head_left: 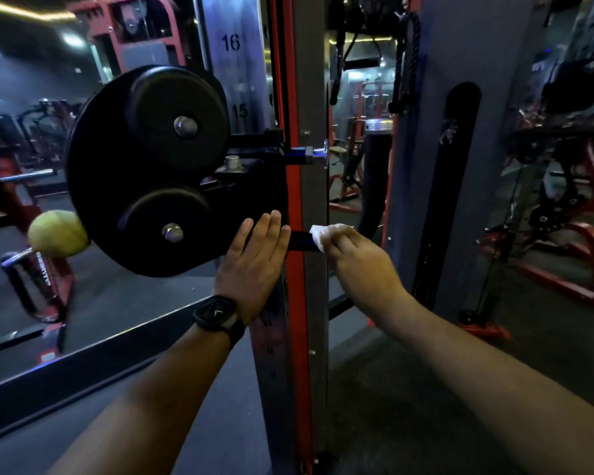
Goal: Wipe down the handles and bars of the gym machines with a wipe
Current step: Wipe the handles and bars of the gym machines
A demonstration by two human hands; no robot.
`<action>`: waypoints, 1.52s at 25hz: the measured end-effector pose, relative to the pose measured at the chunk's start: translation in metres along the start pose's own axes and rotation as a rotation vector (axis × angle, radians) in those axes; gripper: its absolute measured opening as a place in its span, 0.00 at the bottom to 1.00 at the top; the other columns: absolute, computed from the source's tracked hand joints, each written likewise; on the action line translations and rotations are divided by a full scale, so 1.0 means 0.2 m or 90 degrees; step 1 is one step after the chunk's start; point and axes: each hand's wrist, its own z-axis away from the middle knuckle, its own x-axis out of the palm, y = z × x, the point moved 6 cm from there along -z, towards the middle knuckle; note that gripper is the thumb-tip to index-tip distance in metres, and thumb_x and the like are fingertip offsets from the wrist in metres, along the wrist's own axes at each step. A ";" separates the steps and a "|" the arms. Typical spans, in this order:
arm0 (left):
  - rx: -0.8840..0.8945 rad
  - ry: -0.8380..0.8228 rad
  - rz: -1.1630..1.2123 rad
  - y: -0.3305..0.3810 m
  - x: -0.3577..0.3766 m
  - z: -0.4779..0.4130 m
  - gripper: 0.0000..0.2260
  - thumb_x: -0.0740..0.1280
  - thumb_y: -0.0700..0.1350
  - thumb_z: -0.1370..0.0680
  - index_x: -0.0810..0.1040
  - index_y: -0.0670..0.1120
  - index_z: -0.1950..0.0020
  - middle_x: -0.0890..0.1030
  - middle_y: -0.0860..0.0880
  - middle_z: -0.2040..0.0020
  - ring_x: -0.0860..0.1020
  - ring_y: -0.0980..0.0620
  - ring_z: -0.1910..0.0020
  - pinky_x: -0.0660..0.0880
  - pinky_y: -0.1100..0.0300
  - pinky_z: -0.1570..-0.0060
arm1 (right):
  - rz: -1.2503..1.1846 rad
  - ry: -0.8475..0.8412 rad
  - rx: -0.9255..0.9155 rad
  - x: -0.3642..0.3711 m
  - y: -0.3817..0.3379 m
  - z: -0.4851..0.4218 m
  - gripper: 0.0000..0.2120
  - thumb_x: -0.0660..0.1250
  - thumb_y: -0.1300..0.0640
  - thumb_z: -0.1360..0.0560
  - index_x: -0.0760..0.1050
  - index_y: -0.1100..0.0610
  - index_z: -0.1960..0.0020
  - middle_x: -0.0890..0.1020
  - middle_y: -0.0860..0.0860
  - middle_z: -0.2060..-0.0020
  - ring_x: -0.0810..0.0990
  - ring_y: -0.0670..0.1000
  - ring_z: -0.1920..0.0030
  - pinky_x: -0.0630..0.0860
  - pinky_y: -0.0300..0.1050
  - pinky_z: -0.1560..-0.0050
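Looks like mid-wipe on the short black bar (300, 241) sticking out of the rack upright (311, 166). The right hand (360, 265) pinches the white wipe (326, 234) onto the bar's end, and the left hand (254, 258) lies flat beside it, fingers straight, holding nothing. Next up, I'd guess, is dragging the wipe along the bar.

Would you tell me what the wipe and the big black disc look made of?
The wipe looks like paper or thin nonwoven cloth: white, matte, softly crumpled. The disc is probably rubber-coated or painted metal, black with a dull sheen; I cannot tell which.
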 end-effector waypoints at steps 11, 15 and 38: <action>0.023 -0.037 -0.075 0.02 -0.01 0.00 0.28 0.65 0.48 0.21 0.62 0.38 0.25 0.65 0.37 0.26 0.66 0.41 0.28 0.41 0.42 0.24 | 0.207 0.018 -0.236 -0.15 0.20 0.01 0.15 0.55 0.67 0.22 0.81 0.64 0.49 0.82 0.59 0.53 0.80 0.58 0.47 0.71 0.49 0.38; 0.029 -0.021 -0.082 0.00 -0.01 -0.02 0.29 0.65 0.48 0.21 0.62 0.37 0.25 0.66 0.37 0.26 0.66 0.39 0.29 0.43 0.42 0.25 | 0.228 0.021 -0.311 -0.19 0.26 -0.05 0.16 0.53 0.68 0.21 0.80 0.67 0.45 0.81 0.61 0.47 0.79 0.60 0.42 0.74 0.51 0.37; -0.002 -0.018 -0.123 -0.06 -0.02 -0.12 0.34 0.62 0.60 0.22 0.63 0.39 0.25 0.65 0.39 0.25 0.60 0.40 0.25 0.41 0.34 0.28 | -0.005 0.223 0.101 -0.28 0.43 -0.13 0.13 0.71 0.68 0.28 0.78 0.65 0.43 0.77 0.57 0.52 0.71 0.54 0.51 0.78 0.44 0.68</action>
